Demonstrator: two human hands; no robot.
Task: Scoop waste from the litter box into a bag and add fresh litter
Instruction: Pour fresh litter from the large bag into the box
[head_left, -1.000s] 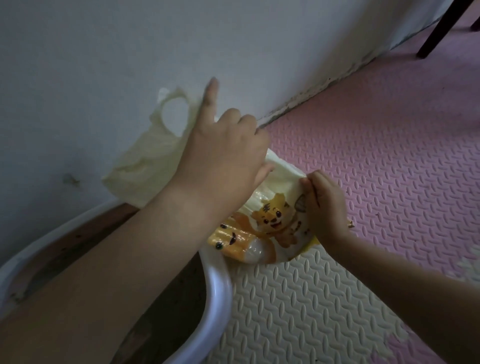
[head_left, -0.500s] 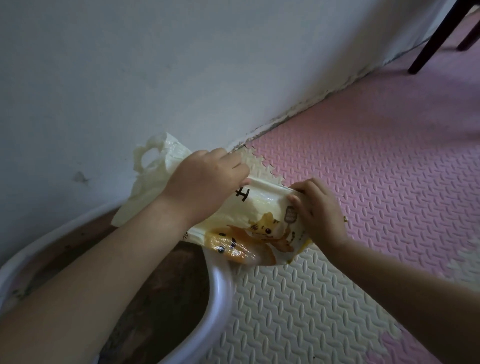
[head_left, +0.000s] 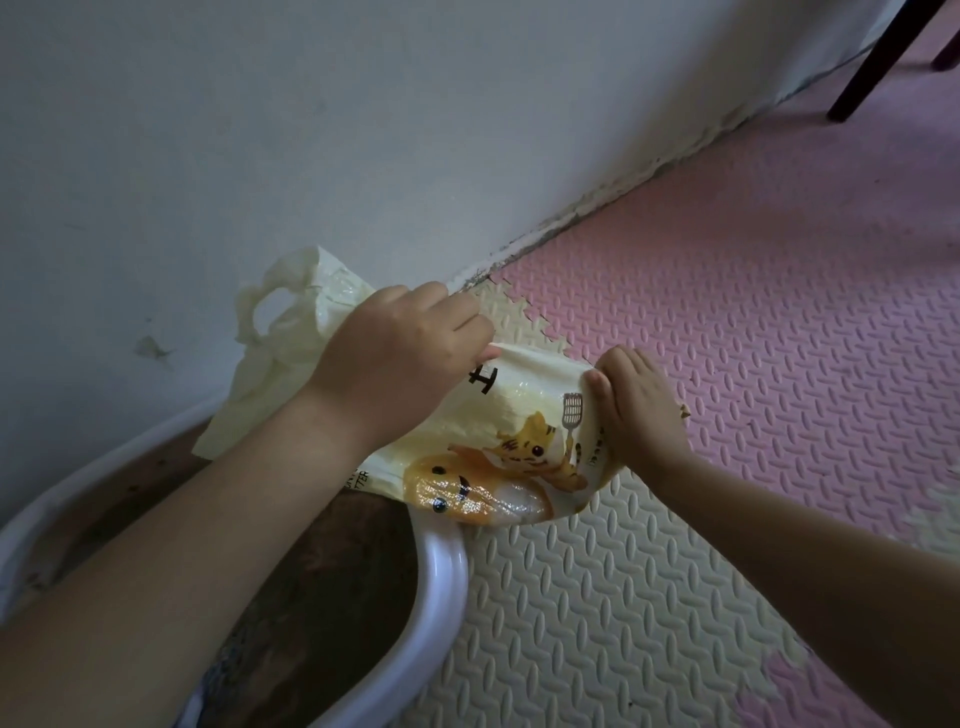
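1. Litter box (head_left: 441, 577): one, cut off at the lower-left edge, a forearm (head_left: 208, 519) covering part.
2. Litter bag (head_left: 519, 410): one, over the box's far rim; contents unseen.
3. Hands: two; left hand (head_left: 400, 358) grips the bag's upper fold, right hand (head_left: 639, 400) grips its right end.

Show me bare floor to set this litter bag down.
Free: cream foam mat right of the white plastic litter box, and pink foam mat from the right hand to the dark chair leg. Crowded: by the wall, where it and the left hand grip the yellow cat-print litter bag.
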